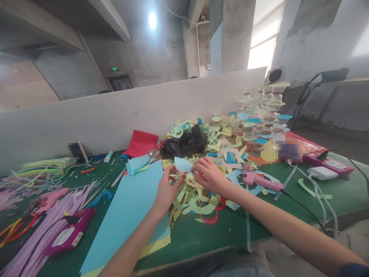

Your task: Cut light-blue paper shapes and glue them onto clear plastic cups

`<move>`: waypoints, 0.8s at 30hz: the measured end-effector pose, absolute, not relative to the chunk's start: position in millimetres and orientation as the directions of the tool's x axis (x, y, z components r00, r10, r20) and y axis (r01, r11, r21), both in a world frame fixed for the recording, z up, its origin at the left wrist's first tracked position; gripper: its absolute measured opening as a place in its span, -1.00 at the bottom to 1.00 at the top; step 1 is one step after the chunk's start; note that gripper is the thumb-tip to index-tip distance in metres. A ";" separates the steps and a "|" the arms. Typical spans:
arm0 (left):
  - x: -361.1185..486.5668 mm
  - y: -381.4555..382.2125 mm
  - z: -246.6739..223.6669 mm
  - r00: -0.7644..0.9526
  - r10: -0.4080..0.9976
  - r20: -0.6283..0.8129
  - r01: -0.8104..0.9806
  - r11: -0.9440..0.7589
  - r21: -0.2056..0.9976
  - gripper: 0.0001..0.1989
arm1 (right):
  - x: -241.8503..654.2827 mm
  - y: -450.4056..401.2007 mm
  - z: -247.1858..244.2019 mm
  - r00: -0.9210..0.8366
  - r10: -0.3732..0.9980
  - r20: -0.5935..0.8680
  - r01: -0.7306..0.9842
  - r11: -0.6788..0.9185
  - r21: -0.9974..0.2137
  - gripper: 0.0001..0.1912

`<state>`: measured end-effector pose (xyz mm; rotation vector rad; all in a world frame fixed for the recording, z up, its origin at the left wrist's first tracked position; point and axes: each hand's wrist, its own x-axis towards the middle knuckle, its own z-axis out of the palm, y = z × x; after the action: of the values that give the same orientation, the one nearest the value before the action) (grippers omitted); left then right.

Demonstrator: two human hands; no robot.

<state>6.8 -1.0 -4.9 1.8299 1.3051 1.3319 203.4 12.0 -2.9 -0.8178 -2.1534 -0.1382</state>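
Observation:
Between my two hands is a small light blue paper piece [182,165] with a curved edge. My left hand [168,186] grips its left side, thumb and fingers bent round it. On the right side, the fingers of my right hand [209,174] press against the same piece. A heap of cut paper scraps [198,202] lies under and around both hands. Left of them, large light blue sheets [129,215] rest on the green table [213,234], over yellow ones. A black plastic bag [187,142] sits just behind the hands.
A pink glue gun [263,181] lies right of my hands. Clear cups with paper discs [268,115] are stacked at the back right. Purple strips [54,219], a magenta power strip [70,232] and scissors [20,227] are at the left. A low white partition [115,111] stands behind.

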 end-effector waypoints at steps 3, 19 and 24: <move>6.7 -1.0 -4.9 0.061 0.911 0.407 0.395 -0.396 0.829 -0.68 | 203.3 10.6 -1.2 -0.468 0.497 0.731 0.590 0.791 -0.160 -0.85; 6.9 -1.0 -3.6 0.037 0.923 0.384 0.419 -0.363 0.832 -0.65 | 203.8 11.2 0.0 -0.454 0.506 0.733 0.649 0.752 -0.117 -0.83; 6.8 -0.6 -3.8 0.045 0.924 0.379 0.416 -0.362 0.834 -0.64 | 202.7 10.5 -1.7 -0.453 0.501 0.737 0.633 0.763 -0.130 -0.84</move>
<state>6.8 -0.6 -3.8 1.8154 1.3463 1.2934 202.7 10.5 -1.7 -0.8445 -2.1438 -0.2064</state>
